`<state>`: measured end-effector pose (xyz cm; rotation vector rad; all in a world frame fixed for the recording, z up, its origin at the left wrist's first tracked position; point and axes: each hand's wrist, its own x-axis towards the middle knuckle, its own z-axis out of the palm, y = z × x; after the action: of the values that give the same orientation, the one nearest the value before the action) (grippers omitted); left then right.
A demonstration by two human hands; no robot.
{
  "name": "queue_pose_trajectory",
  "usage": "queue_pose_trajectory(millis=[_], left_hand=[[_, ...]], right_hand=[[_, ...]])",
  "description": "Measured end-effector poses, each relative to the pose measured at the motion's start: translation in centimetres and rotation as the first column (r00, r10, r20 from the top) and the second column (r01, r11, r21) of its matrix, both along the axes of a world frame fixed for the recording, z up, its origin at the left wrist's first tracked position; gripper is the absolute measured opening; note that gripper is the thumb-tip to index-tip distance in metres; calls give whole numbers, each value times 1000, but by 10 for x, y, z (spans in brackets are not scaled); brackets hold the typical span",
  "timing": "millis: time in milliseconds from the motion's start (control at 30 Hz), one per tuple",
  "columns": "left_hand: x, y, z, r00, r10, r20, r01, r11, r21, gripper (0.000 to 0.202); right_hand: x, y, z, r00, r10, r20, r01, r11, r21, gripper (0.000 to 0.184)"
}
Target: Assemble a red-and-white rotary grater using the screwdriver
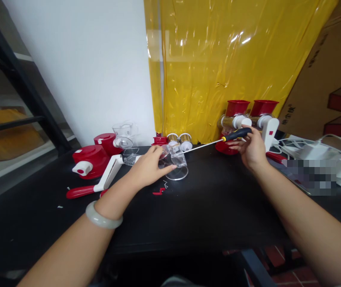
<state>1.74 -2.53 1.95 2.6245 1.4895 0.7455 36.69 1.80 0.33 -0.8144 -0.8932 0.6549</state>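
My left hand is closed around a clear plastic grater housing above the black table. In my right hand is a screwdriver with a black and yellow handle, held by the fingers. Its long shaft points left, and the tip reaches the side of the clear housing; whether it sits in a screw is too small to tell. Just below the housing lie small red plastic pieces and a few screws. Behind it stand two metal grater drums with white rims.
On the left are red grater bases and a white crank with a red handle. Two assembled red-and-white rotary graters stand at the back right, beside white chargers and cables. A yellow-wrapped panel rises behind the table.
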Motion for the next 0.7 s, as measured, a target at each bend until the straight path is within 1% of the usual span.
queue_pose_trajectory(millis=[100,200,333,433,600,700], left_hand=[[0,0,0,1000,-4,0,4,1000,3,47],[-1,1,-1,1000,-3,7,3,1000,1,47],[-1,1,-1,1000,-7,11,7,1000,6,46],[-1,1,-1,1000,-7,11,7,1000,-4,46],[-1,1,-1,1000,-5,13,5,1000,0,47],[-1,1,0,1000,-11,7,11,1000,2,46]], right_hand=[[-1,0,0,1000,-11,-1,11,1000,16,38],[-3,-1,1,1000,-30,0,30,1000,4,37],[-4,-3,4,1000,0,-16,0,1000,-25,35],[-4,-3,3,999,-4,-38,2,1000,-31,34],[-4,0,-1,1000,-15,-15,15,1000,-3,26],[-3,1,-2,999,-40,5,40,999,4,24]])
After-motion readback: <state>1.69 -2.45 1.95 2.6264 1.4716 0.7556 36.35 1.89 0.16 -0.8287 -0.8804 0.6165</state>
